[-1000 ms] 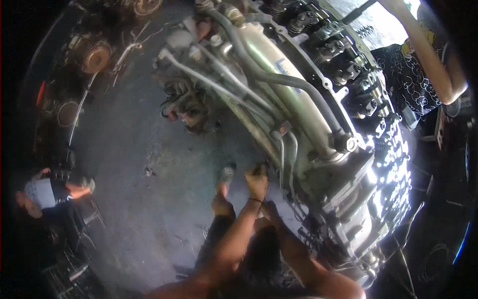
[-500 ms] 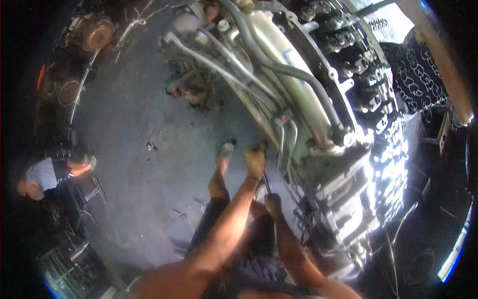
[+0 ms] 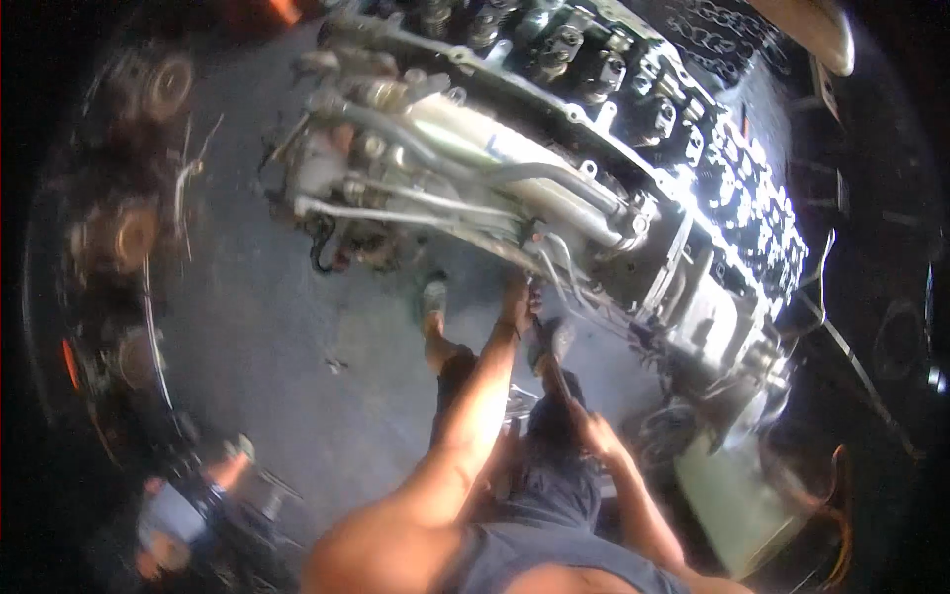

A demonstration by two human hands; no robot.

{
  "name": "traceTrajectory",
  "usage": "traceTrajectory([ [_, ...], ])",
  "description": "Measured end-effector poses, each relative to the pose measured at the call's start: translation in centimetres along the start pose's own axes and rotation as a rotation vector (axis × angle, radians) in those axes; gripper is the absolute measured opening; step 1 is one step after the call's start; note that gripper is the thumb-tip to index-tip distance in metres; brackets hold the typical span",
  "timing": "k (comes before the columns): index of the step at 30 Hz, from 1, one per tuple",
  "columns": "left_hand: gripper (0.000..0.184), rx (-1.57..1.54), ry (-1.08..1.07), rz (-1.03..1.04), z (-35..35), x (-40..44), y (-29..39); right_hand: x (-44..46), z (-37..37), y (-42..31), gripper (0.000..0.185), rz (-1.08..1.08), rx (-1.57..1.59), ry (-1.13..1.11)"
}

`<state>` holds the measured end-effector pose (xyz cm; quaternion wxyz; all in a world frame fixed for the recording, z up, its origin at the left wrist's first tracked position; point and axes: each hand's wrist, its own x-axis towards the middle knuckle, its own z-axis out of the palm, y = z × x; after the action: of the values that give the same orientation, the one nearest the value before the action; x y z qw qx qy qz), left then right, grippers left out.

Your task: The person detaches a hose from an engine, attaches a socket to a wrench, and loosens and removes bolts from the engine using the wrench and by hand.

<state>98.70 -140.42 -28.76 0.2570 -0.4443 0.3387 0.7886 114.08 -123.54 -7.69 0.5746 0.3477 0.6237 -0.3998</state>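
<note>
Beside the engine [image 3: 515, 153], the right hand [image 3: 597, 436], now farther from the left hand [image 3: 520, 305], grips the bar [image 3: 558, 374] both hold, suggesting greater leverage.

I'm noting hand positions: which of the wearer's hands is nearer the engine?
The left hand, close by the engine; the right hand holds the dark bar farther back, toward the body.

My feed's got a person [image 3: 193, 505] in a light shirt [image 3: 176, 515] down in the lower left, blurry rusty round parts [image 3: 134, 238] up the left side, small bits [image 3: 336, 366] on the grey floor [image 3: 267, 327], plus a pale green panel [image 3: 732, 505] lower right.
</note>
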Motion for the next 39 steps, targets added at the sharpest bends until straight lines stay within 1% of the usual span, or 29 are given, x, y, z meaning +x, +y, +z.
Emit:
traceTrajectory([
  [1, 0.036, 0.044, -0.112, -0.033, -0.6, 0.2, 0.4, -1.4, 2.3, -0.5, 0.051, 0.002, 0.058, 0.000],
  [3, 0.041, 0.140, -0.253, -0.124, -2.1, 1.4, 1.0, -3.0, 8.7, -1.1, 0.049, -0.188, 0.585, -0.002],
  [4, 0.042, 0.281, -0.260, -0.043, -0.5, -1.0, 3.9, -2.1, 11.9, -2.3, 0.049, -0.183, 0.685, 0.003],
  [6, 0.043, 0.552, -0.145, -0.111, -0.1, -1.3, 5.3, -1.2, 19.1, -3.4, 0.046, -0.323, 1.121, -0.182],
  [8, 0.046, 0.801, -0.032, -0.180, 0.0, -0.6, 5.9, 1.0, 24.9, -6.9, 0.042, -0.426, 1.304, -0.229],
  [10, 0.049, 0.991, -0.186, -0.134, -1.4, 1.6, 6.5, 3.5, 28.1, -10.2, 0.038, -0.391, 1.235, -0.030],
  [11, 0.055, 1.020, -0.153, -0.159, -1.7, 2.2, 6.6, 6.5, 31.3, -10.2, 0.038, -0.381, 1.289, -0.041],
  [13, 0.063, 1.063, -0.124, -0.174, -1.4, 2.2, 7.1, 14.4, 37.8, -10.5, 0.031, -0.379, 0.608, 0.850],
  [14, 0.064, 1.083, -0.125, -0.185, -0.9, 1.6, 7.1, 12.6, 34.8, -10.6, 0.047, -0.424, 0.809, 0.579],
  [15, 0.062, 1.003, -0.125, -0.146, -0.4, 1.0, 6.5, 12.0, 33.2, -10.4, 0.046, -0.378, 0.845, 0.515],
  [16, 0.062, 1.040, -0.126, -0.139, -0.4, 1.0, 6.3, 12.2, 32.3, -10.1, 0.046, -0.342, 0.879, 0.453],
  [18, 0.055, 0.750, -0.424, -0.432, -0.3, 1.4, 6.4, 15.4, 32.8, -7.8, 0.046, -0.405, 1.085, 0.435],
  [19, 0.048, 0.710, -0.451, -0.478, 0.4, 0.2, 6.7, 17.8, 33.8, -6.4, 0.045, -0.459, 1.233, 0.424],
  [20, 0.046, 0.587, -0.673, -0.657, -0.3, 1.7, 7.2, 19.0, 34.1, -5.2, 0.041, -0.486, 1.410, 0.309],
  [21, 0.046, 0.531, -0.720, -0.691, -1.0, 2.3, 7.7, 20.2, 34.3, -3.9, 0.039, -0.495, 1.586, 0.192],
  [22, 0.046, 0.476, -0.768, -0.730, -1.4, 2.8, 7.9, 17.9, 31.8, -2.2, 0.038, -0.451, 1.680, -0.032],
  [24, 0.049, 0.475, -0.819, -0.648, -2.4, 3.7, 8.3, 17.0, 31.0, -0.6, 0.040, -0.513, 1.321, 0.182],
  [25, 0.050, 0.602, -0.653, -0.509, -2.1, 3.3, 8.2, 16.6, 30.5, -0.5, 0.041, -0.601, 1.164, 0.443],
  [26, 0.052, 0.719, -0.483, -0.358, -1.9, 2.4, 7.9, 16.1, 30.3, -0.7, 0.036, -0.550, 1.139, 0.568],
  [27, 0.052, 0.759, -0.464, -0.356, -1.6, 0.9, 7.1, 15.4, 29.7, -0.7, 0.034, -0.550, 1.120, 0.601],
  [29, 0.050, 0.838, -0.331, -0.080, -0.8, -1.5, 5.0, 15.4, 29.7, -0.7, 0.033, -0.551, 1.064, 0.682],
  [30, 0.050, 0.864, -0.341, -0.076, -0.5, -1.6, 4.6, 15.8, 30.1, -0.9, 0.033, -0.558, 1.091, 0.687],
  [32, 0.054, 0.875, -0.292, -0.042, 0.0, -2.0, 4.3, 16.4, 30.9, -1.3, 0.035, -0.452, 0.886, 0.886],
  [33, 0.054, 0.894, -0.295, -0.034, 0.0, -1.4, 5.1, 16.3, 30.8, -1.4, 0.039, -0.403, 0.907, 0.835],
  [35, 0.050, 0.722, -0.640, -0.419, -0.7, 1.2, 7.3, 16.4, 30.6, -1.3, 0.041, -0.430, 0.983, 0.766],
  [36, 0.050, 0.732, -0.644, -0.418, -0.8, 1.7, 7.7, 16.4, 30.5, -1.1, 0.044, -0.452, 1.041, 0.692],
  [37, 0.049, 0.652, -0.738, -0.551, -1.0, 2.1, 8.2, 16.3, 30.5, -0.8, 0.042, -0.538, 1.084, 0.684],
  [38, 0.048, 0.565, -0.833, -0.687, -1.1, 2.7, 8.4, 17.1, 30.9, -0.6, 0.042, -0.539, 1.091, 0.689],
  [39, 0.051, 0.520, -0.912, -0.798, -0.9, 2.6, 8.3, 17.4, 30.5, -0.4, 0.037, -0.543, 1.161, 0.544],
])
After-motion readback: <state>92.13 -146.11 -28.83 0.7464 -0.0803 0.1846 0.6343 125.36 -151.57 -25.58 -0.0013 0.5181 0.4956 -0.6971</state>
